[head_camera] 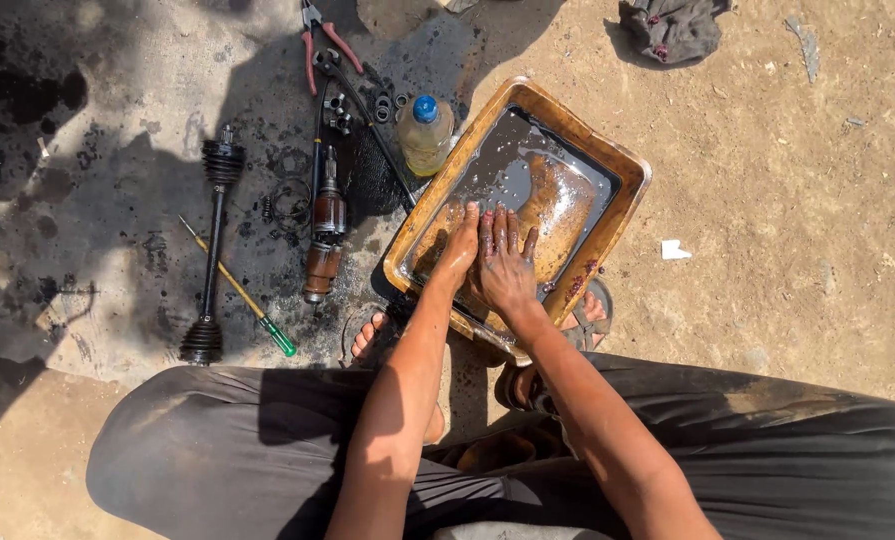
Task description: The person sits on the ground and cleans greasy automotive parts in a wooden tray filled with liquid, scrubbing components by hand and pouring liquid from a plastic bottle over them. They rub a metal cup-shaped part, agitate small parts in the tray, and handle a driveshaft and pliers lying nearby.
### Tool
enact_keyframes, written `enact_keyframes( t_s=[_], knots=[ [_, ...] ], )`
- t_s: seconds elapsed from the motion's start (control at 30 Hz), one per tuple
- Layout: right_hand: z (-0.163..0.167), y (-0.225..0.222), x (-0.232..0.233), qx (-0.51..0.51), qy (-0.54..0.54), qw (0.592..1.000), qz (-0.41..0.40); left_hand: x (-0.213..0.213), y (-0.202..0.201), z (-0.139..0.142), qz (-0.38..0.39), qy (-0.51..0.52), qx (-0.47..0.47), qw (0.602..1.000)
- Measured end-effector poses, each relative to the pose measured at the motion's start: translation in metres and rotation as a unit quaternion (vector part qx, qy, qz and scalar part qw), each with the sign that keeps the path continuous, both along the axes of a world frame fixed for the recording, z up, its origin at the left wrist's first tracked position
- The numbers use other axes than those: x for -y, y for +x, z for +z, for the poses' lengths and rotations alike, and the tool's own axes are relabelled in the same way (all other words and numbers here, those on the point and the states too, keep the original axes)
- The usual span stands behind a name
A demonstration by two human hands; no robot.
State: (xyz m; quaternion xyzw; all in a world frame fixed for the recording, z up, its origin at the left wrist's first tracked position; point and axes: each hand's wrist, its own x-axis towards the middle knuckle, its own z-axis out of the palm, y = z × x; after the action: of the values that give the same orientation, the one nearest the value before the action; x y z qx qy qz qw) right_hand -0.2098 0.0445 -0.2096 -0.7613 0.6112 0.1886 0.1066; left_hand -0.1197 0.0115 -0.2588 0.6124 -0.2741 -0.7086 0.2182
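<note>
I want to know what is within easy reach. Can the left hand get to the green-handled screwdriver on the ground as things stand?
Probably yes. The left hand is in the tray, and the screwdriver lies on open ground to its left, beside the axle shaft. Nothing lies across it; only the tray rim must be cleared.

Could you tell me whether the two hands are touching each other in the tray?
Touching: the head view shows the right hand lying against the left hand with no gap, both in the tray.

A single head-worn camera looks almost straight down from above the squatting person's knees, close enough that both forearms fill the lower middle. The tray (622,205) sits just beyond the fingers (497,232), the oil-stained ground (117,200) spreading left of them.
</note>
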Motion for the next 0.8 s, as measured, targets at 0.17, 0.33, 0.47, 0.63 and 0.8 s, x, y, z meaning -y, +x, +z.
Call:
enact_keyframes(
  t_s=[0.17, 0.33, 0.47, 0.63, 0.8],
  knots=[
    [0.01, -0.007, 0.013, 0.009, 0.055, 0.997, -0.046, -0.003, -0.024, 0.031, -0.049, -0.192, -0.022, 0.98],
    [0.005, -0.006, 0.012, -0.009, 0.048, 0.998, -0.033, -0.011, -0.031, 0.032, -0.062, -0.045, 0.107, 0.991],
    [0.008, -0.002, 0.007, -0.081, -0.039, 0.995, 0.03, -0.006, -0.021, 0.026, 0.055, 0.024, 0.011, 0.998],
    [0.028, 0.008, -0.016, -0.128, 0.063, 0.973, 0.18, 0.005, 0.004, 0.025, 0.065, 0.001, 0.126, 0.99],
    [0.029, 0.02, -0.033, -0.135, 0.15, 0.95, 0.237, 0.01, 0.007, 0.024, 0.044, -0.063, 0.134, 0.988]
  ],
)
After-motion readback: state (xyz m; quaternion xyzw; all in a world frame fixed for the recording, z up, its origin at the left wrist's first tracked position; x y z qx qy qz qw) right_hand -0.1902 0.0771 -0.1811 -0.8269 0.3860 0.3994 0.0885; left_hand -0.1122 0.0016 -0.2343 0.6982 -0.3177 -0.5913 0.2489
